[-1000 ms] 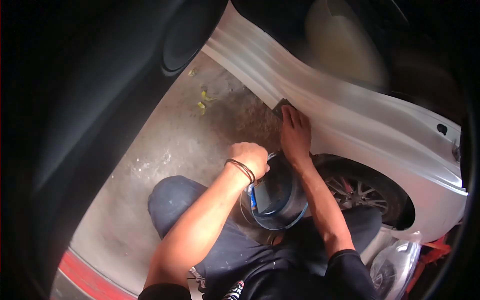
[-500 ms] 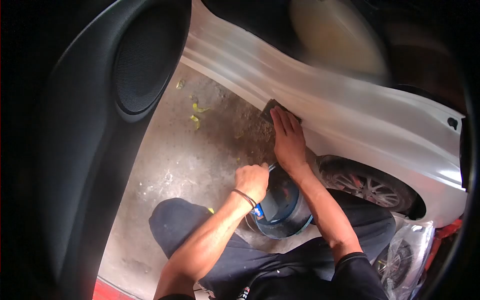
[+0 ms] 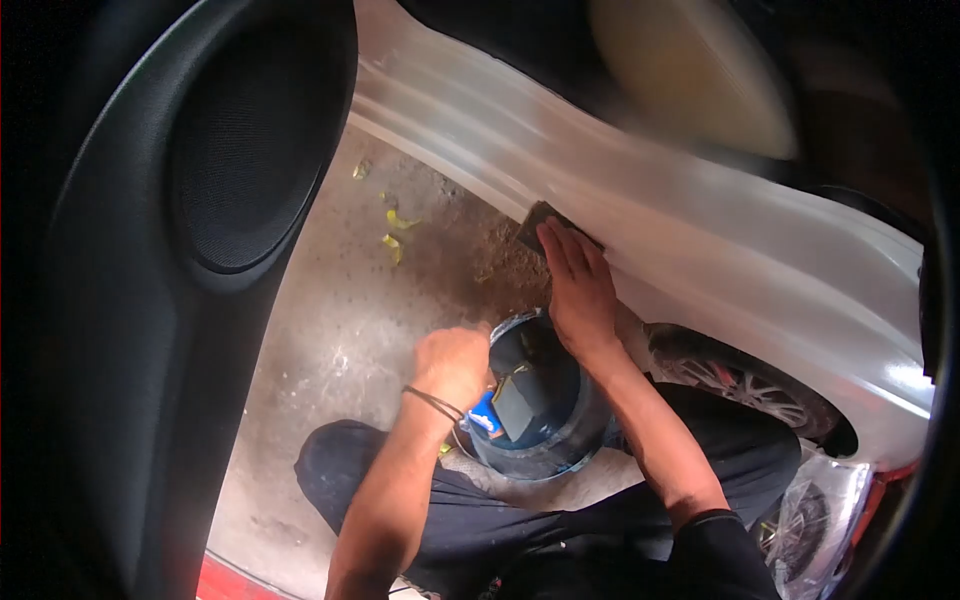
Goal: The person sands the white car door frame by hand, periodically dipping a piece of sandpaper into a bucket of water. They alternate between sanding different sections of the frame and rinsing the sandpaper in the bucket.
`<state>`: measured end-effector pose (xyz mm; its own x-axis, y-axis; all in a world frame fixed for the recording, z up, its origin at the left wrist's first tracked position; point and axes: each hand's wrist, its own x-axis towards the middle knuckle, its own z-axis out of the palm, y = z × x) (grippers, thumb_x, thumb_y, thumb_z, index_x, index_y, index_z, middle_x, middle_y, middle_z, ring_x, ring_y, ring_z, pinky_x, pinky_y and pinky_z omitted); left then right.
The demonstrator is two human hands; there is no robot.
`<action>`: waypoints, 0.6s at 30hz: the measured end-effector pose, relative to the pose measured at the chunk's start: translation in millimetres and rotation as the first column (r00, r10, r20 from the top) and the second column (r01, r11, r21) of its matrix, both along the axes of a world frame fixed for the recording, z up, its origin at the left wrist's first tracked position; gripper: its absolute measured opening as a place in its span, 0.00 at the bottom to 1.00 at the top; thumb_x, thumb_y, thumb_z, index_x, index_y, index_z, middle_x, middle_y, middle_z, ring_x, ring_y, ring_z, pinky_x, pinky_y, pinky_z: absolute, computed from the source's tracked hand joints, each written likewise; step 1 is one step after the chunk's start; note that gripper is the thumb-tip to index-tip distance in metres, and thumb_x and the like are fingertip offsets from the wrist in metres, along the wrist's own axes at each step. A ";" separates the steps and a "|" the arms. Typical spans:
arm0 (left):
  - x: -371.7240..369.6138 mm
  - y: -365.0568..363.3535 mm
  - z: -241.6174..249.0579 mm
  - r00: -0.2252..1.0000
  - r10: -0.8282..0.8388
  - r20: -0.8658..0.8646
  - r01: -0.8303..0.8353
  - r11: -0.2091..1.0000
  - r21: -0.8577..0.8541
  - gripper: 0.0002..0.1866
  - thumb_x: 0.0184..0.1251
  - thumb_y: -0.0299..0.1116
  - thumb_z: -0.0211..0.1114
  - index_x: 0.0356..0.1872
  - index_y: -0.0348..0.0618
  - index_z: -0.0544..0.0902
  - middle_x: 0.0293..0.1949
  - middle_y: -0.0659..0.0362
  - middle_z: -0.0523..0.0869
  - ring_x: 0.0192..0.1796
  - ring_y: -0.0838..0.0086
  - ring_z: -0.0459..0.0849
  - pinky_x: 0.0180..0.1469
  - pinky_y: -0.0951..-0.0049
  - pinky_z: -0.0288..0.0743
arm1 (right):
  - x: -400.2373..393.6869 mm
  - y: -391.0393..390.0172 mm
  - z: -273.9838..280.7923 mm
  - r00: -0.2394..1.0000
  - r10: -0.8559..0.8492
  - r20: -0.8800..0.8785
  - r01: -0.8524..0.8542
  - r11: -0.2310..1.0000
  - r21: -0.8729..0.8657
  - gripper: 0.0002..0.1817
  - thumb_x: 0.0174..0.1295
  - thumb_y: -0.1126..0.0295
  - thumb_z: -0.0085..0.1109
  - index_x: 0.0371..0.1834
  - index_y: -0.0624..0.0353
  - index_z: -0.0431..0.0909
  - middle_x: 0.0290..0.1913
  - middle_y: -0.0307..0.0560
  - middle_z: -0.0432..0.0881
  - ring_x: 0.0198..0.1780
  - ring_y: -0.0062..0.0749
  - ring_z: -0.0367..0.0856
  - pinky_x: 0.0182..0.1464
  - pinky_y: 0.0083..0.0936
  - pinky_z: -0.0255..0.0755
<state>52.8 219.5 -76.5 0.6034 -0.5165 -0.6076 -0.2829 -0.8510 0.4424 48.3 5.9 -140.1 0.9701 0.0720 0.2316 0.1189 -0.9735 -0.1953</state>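
My right hand (image 3: 583, 295) presses a dark, flat sanding block (image 3: 540, 218) against the lower edge of the silver car sill (image 3: 640, 200), fingers extended over it. My left hand (image 3: 455, 365) is closed at the left rim of a dark bucket (image 3: 540, 462), which stands between my legs; its fingertips are partly hidden. Inside the bucket are dark liquid, a grey flat piece (image 3: 517, 405) and a blue-and-white packet (image 3: 485, 415), just below my left hand.
A black door panel (image 3: 170, 300) with a speaker grille fills the left side. At the right is a wheel (image 3: 745, 385). Yellow scraps (image 3: 395, 240) and dirt lie on the concrete floor (image 3: 320, 330). Clear plastic sheeting (image 3: 815, 520) hangs at the lower right.
My left hand has moved left, and the bucket has shifted the same way, showing more of its inside. My right hand and the sanding block have hardly moved along the sill.
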 end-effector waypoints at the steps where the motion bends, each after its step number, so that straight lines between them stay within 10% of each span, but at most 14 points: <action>1: 5.3 1.3 0.9 0.999 -0.046 -0.026 0.046 0.999 0.003 0.22 0.64 0.39 0.81 0.57 0.43 0.88 0.49 0.48 0.96 0.56 0.52 0.96 0.56 0.51 0.89 | -1.4 0.9 -2.6 1.000 -0.019 0.018 0.020 1.000 -0.013 0.34 0.68 0.79 0.57 0.81 0.56 0.75 0.81 0.52 0.78 0.79 0.56 0.75 0.83 0.50 0.67; 10: 11.5 -17.9 2.9 0.994 -0.101 0.028 0.100 0.995 0.028 0.19 0.73 0.36 0.70 0.58 0.36 0.86 0.48 0.42 0.95 0.54 0.45 0.95 0.57 0.44 0.88 | 73.9 50.7 -7.0 0.986 0.131 0.102 -0.146 0.977 0.155 0.36 0.66 0.82 0.55 0.81 0.53 0.75 0.82 0.47 0.77 0.78 0.52 0.73 0.82 0.48 0.68; 18: 5.4 -24.5 -7.0 0.993 -0.108 0.045 0.108 0.994 0.005 0.22 0.68 0.38 0.75 0.57 0.34 0.86 0.49 0.41 0.95 0.55 0.45 0.95 0.58 0.46 0.88 | 4.3 10.2 -2.8 0.998 -0.014 0.056 0.019 0.994 -0.106 0.40 0.62 0.82 0.59 0.82 0.54 0.75 0.83 0.44 0.76 0.77 0.51 0.74 0.81 0.46 0.70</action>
<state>58.2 194.9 -83.5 0.5709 -0.5786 -0.5825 -0.3928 -0.8155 0.4251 52.6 16.1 -142.9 0.9574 0.0833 0.2766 0.1104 -0.9903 -0.0839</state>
